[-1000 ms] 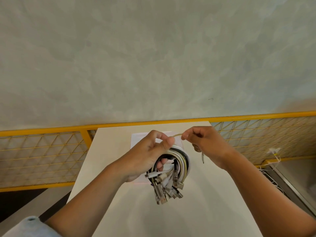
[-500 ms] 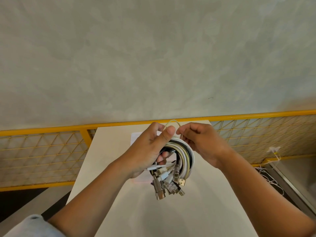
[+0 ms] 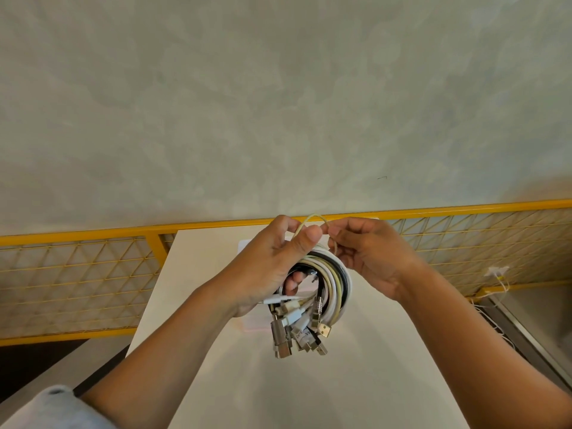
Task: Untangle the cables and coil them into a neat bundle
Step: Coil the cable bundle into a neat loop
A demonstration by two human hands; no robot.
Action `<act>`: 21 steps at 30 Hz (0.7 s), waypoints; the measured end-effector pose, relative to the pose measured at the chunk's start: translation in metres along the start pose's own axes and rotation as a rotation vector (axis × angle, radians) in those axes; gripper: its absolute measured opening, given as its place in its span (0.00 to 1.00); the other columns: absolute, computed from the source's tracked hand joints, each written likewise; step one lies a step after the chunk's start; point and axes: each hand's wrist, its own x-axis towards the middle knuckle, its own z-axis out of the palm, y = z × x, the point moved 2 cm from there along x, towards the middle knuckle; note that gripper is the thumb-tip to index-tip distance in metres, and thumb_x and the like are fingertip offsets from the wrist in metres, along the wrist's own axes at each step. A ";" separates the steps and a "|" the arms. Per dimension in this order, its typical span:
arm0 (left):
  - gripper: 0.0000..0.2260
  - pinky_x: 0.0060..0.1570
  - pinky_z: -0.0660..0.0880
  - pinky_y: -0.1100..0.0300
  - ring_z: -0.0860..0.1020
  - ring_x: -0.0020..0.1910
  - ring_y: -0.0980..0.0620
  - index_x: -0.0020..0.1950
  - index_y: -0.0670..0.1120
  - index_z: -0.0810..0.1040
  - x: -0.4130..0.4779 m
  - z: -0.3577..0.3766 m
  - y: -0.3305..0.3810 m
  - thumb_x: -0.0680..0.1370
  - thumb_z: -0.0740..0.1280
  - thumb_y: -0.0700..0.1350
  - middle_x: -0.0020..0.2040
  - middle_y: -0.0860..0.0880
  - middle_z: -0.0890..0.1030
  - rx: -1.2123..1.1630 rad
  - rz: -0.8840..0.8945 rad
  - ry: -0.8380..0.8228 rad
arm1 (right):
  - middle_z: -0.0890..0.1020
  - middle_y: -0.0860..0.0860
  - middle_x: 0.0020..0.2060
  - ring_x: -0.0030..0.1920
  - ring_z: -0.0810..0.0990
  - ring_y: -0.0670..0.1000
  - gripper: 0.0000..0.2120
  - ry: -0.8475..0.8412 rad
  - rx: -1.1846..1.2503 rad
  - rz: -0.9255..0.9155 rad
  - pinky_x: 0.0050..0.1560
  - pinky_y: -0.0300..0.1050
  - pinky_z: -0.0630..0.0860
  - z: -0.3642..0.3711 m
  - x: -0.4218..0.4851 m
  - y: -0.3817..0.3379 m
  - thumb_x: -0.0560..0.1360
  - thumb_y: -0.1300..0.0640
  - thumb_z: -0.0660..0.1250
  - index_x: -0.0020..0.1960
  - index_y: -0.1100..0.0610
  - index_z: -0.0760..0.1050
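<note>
**Laying the last thin loop onto the coil**

Over the white table (image 3: 198,274) at centre frame, the cable bundle (image 3: 335,283) hangs from my left hand (image 3: 266,267), fingers curled through it. My right hand (image 3: 374,258) pinches the thin pale cable (image 3: 313,215) arching between my thumbs. I judge it best to lay it flat against the coil with light tension.

Left hand (image 3: 263,267) and right hand (image 3: 374,258) meet, fingers curled, pinching.
</note>
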 end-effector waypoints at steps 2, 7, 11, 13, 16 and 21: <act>0.22 0.28 0.72 0.62 0.70 0.27 0.55 0.57 0.46 0.70 0.000 0.000 0.001 0.72 0.64 0.62 0.28 0.53 0.74 -0.005 0.017 0.007 | 0.80 0.62 0.41 0.38 0.79 0.54 0.08 0.009 -0.012 0.003 0.44 0.48 0.81 0.001 0.001 0.002 0.80 0.64 0.66 0.52 0.65 0.83; 0.24 0.34 0.74 0.61 0.72 0.29 0.56 0.57 0.47 0.70 0.002 -0.002 0.001 0.72 0.64 0.64 0.30 0.55 0.77 0.058 0.040 0.042 | 0.81 0.71 0.46 0.45 0.80 0.61 0.06 0.011 -0.030 0.011 0.55 0.60 0.81 0.007 -0.001 0.001 0.79 0.65 0.68 0.50 0.66 0.83; 0.26 0.36 0.75 0.65 0.74 0.34 0.54 0.56 0.49 0.71 0.002 -0.002 0.000 0.69 0.64 0.66 0.33 0.55 0.77 0.096 0.044 0.045 | 0.83 0.62 0.42 0.38 0.80 0.58 0.06 0.061 0.000 -0.002 0.41 0.46 0.82 0.007 0.000 -0.002 0.79 0.68 0.65 0.50 0.67 0.82; 0.26 0.35 0.75 0.64 0.74 0.35 0.53 0.57 0.47 0.71 0.004 0.000 0.000 0.69 0.64 0.66 0.36 0.52 0.78 0.077 0.051 0.049 | 0.85 0.66 0.47 0.46 0.82 0.68 0.07 0.037 -0.060 0.010 0.52 0.59 0.83 0.010 -0.001 -0.001 0.78 0.69 0.66 0.49 0.67 0.83; 0.26 0.34 0.75 0.61 0.75 0.32 0.54 0.58 0.47 0.71 0.007 0.001 -0.002 0.70 0.65 0.65 0.35 0.53 0.80 0.050 0.056 0.088 | 0.85 0.67 0.47 0.48 0.83 0.67 0.07 -0.059 -0.202 0.079 0.57 0.64 0.79 0.013 -0.004 0.001 0.76 0.69 0.66 0.49 0.66 0.83; 0.26 0.33 0.75 0.62 0.75 0.31 0.54 0.59 0.46 0.72 0.011 0.000 -0.008 0.70 0.66 0.64 0.35 0.52 0.80 0.006 0.018 0.128 | 0.85 0.65 0.48 0.43 0.82 0.58 0.10 -0.157 -0.287 0.158 0.48 0.51 0.80 0.008 -0.006 0.002 0.79 0.65 0.64 0.50 0.64 0.85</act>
